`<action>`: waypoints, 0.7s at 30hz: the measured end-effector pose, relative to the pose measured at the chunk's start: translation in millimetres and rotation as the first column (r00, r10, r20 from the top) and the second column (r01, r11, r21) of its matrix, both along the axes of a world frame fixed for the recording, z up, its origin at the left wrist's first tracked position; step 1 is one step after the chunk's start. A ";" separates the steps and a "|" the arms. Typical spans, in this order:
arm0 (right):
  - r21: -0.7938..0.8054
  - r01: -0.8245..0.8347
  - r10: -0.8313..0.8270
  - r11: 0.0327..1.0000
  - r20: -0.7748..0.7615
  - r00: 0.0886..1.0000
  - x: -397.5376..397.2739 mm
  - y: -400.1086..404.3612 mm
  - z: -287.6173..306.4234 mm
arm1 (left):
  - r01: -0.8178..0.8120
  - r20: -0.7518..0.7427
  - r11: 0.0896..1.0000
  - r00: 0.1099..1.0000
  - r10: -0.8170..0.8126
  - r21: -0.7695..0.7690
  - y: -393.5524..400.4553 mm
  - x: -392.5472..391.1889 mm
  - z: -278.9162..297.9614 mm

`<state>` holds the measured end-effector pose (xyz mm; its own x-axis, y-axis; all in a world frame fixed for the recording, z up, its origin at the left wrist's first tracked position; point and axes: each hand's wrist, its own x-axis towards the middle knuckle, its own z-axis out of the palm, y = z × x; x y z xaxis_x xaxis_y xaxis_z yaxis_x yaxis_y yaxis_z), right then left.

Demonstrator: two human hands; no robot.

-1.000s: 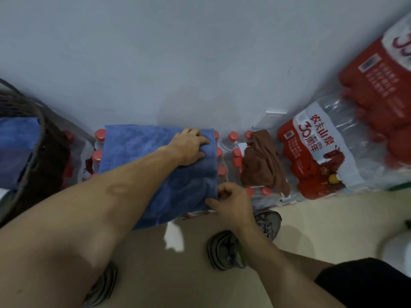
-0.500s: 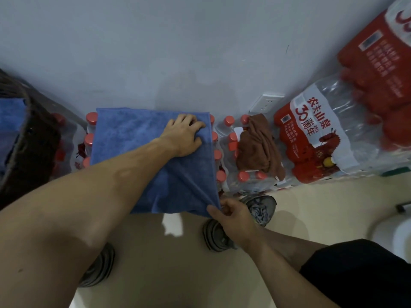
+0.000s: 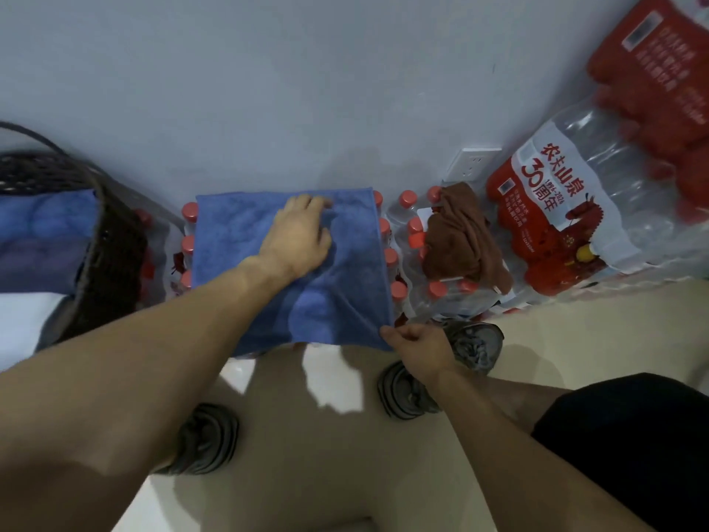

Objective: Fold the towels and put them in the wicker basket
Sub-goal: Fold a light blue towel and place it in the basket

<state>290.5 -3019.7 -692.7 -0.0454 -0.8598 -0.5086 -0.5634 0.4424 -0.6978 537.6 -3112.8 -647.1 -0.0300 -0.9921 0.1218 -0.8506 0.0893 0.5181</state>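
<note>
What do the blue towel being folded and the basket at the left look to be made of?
Blue towel: likely microfibre or terry, matte; its surface looks fuzzy and it drapes softly. Basket: dark woven wicker or rattan, going by the open weave; natural or synthetic cannot be told.

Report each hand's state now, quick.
Left hand: open, palm and fingers pressing flat on the blue terry towel.
Right hand: closed, pinching the towel's near right corner.
</note>
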 end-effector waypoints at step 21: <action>0.195 0.240 -0.294 0.951 0.339 0.894 22.9 7.1 3.2 | -0.563 -0.426 0.453 0.189 0.885 0.692 201.3 58.8 -48.9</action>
<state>313.4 -3012.6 -689.6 -0.0537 -0.7573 -0.6508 -0.1326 0.6514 -0.7471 596.4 -2911.6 -696.0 0.6504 -0.4628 -0.6023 0.2061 -0.6556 0.7264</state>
